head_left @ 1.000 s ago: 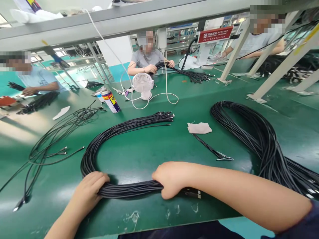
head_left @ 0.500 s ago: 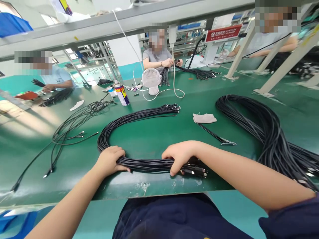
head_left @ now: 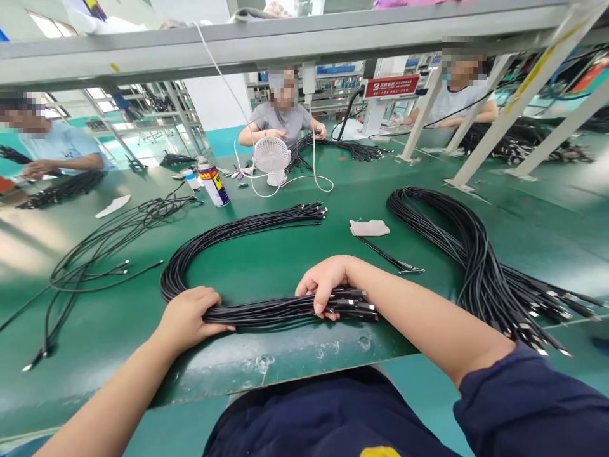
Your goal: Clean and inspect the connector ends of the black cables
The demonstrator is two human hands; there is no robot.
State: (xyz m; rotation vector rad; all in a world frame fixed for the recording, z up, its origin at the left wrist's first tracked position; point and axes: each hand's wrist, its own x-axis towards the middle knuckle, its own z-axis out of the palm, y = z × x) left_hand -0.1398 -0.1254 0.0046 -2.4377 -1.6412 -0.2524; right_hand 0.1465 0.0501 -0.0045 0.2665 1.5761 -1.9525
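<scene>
A thick bundle of black cables [head_left: 266, 311] lies in a U shape on the green table [head_left: 266, 263], its bend to the left. My left hand [head_left: 193, 312] is wrapped round the lower run near that bend, thumb along the front side. Close to the connector ends, my right hand [head_left: 323, 285] grips the same bundle, with thumb and fingers closed round it. Metal-tipped plugs [head_left: 359, 308] stick out to the right of that hand. The bundle's other end, also with plugs, rests farther back on the table.
Loose cables [head_left: 85, 254] lie at the left, and a looped cable bundle [head_left: 457, 241] at the right. Behind are a spray can [head_left: 213, 184], a white fan [head_left: 271, 155], a pale cloth piece [head_left: 370, 228] and tweezers-like tool [head_left: 394, 259]. Several co-workers sit beyond, under a metal shelf [head_left: 285, 47].
My right hand has closed more tightly round the plug end and lifted it slightly, thumb now over the cables. The left hand keeps its hold. The whole view has shifted.
</scene>
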